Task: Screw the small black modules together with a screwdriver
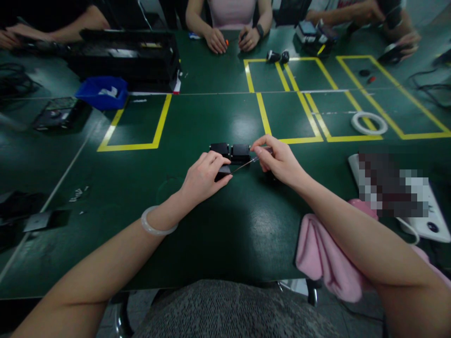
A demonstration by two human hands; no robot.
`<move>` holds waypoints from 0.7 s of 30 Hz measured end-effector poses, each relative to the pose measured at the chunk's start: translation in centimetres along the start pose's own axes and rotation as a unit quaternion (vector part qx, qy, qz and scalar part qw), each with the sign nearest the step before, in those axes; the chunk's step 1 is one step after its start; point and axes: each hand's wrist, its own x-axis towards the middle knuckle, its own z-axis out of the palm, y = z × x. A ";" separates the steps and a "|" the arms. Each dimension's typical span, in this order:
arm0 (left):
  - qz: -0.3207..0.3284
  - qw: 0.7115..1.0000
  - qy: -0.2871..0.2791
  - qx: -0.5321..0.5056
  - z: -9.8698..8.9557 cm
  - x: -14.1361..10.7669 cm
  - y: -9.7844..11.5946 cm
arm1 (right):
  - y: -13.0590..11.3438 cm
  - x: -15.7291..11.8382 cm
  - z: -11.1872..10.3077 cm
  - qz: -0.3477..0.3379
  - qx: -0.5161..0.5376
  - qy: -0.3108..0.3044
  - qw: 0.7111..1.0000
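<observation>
My right hand (276,158) is closed around the clear handle of a screwdriver (254,160). Its thin metal shaft slants down and left, the tip ending by my left fingertips. My left hand (206,174) grips a small black block-shaped part (222,171) on the table, with thumb and fingers on either side; much of that part is hidden by the hand. Just behind it sit two more black box-like parts, a left block (219,149) and a right block (241,151), side by side with small shiny bits at their corners.
Yellow tape outlines mark the green table (211,244). A blue bin (104,91) stands at back left, and loose screws (78,193) lie at left. On the right are a tape roll (369,123), a pink cloth (326,253) and a white power strip (435,206). Co-workers sit opposite.
</observation>
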 end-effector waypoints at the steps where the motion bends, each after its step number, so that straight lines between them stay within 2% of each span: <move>1: -0.001 1.000 -0.001 -0.001 0.0 0.0 0.0 | 0.0 0.0 0.0 0.006 -0.004 -0.001 1.000; 8: 0.000 1.000 -0.004 -0.002 -0.1 0.0 0.0 | -0.1 0.0 0.0 -0.012 0.007 -0.002 1.000; 14: 0.006 1.000 0.002 0.005 0.0 0.0 0.0 | -0.1 0.0 -0.2 0.011 -0.010 -0.016 1.000; 21: 0.006 1.000 0.004 0.004 0.1 0.0 -0.1 | -0.1 0.0 0.0 -0.009 0.009 -0.002 1.000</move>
